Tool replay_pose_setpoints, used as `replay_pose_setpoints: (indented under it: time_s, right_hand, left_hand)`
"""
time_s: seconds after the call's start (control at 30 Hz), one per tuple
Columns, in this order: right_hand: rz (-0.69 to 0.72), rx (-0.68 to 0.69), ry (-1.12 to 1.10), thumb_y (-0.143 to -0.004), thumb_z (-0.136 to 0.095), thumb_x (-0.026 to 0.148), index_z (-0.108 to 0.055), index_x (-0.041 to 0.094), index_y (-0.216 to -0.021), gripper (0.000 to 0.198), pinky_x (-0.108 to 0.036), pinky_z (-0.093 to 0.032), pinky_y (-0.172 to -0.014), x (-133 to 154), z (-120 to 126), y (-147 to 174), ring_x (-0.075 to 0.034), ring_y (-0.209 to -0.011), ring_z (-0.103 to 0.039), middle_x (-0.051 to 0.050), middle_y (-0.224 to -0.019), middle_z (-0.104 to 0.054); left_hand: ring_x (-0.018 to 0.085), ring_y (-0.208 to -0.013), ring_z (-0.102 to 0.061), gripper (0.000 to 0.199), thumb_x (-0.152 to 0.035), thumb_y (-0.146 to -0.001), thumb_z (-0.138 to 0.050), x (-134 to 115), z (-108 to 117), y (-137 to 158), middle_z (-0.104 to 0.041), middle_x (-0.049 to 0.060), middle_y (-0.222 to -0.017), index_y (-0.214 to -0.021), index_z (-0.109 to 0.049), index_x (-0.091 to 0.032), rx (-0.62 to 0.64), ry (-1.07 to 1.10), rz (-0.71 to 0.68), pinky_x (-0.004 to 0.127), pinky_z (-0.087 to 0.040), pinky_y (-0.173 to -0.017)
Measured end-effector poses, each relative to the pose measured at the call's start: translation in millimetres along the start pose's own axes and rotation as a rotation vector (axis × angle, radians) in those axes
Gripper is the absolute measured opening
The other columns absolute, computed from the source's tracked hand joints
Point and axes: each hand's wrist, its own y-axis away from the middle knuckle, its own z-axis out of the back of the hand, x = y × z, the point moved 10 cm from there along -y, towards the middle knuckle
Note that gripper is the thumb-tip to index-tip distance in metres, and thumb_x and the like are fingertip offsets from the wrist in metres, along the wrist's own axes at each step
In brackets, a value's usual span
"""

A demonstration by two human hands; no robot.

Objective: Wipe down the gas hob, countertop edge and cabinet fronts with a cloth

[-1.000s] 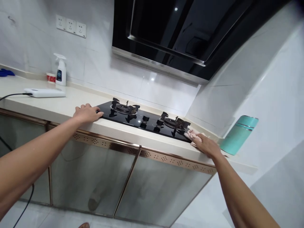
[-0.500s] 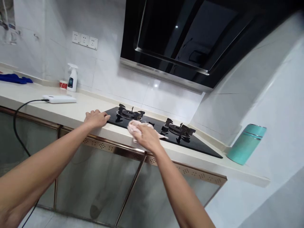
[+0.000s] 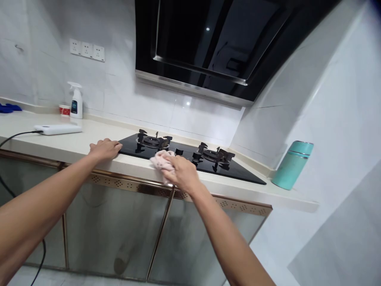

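Observation:
A crumpled pale pink cloth is bunched in my right hand, against the front edge of the black gas stove. My left hand lies on the counter at the stove's left front corner, fingers stretched out and holding nothing. Two burners stand on the glass top, the left burner and the right burner. The fingertips of my right hand are partly hidden by the cloth.
A teal flask stands at the counter's right end. Left are a white power bank with a black cable, a spray bottle, a red-and-white cup and blue cloth. A black range hood hangs above.
My right hand has drawn the cloth slightly toward the counter's front edge. My left hand stays by the stove's corner. The view has shifted to the right.

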Motion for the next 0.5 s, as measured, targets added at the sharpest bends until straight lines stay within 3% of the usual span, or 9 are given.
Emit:
replay_pose_setpoints:
  time_s: [0.27, 0.5]
  right_hand:
    - [-0.45, -0.113, 0.136, -0.096, -0.045, 0.057, -0.068, 0.023, -0.119, 0.047, -0.028, -0.042, -0.066, -196, 74, 129, -0.021, -0.087, -0.062, -0.006, -0.104, -0.071]
    - [-0.892, -0.179, 0.404, -0.094, -0.042, 0.057, -0.063, 0.026, -0.126, 0.05, -0.045, -0.047, -0.085, -328, 133, 254, -0.032, -0.102, -0.061, -0.013, -0.113, -0.066]
  left_hand:
    - [0.043, -0.132, -0.048, 0.076, -0.069, -0.085, -0.024, -1, 1, -3, -0.051, 0.014, -0.15, -0.138, -0.059, -0.028, -0.004, 0.018, -0.001, 0.064, -0.032, -0.103]
    - [0.043, -0.134, -0.047, 0.073, -0.065, -0.087, -0.024, -1, -1, -3, -0.047, 0.017, -0.152, -0.141, -0.056, -0.027, 0.027, -0.034, 0.011, 0.064, -0.032, -0.106]
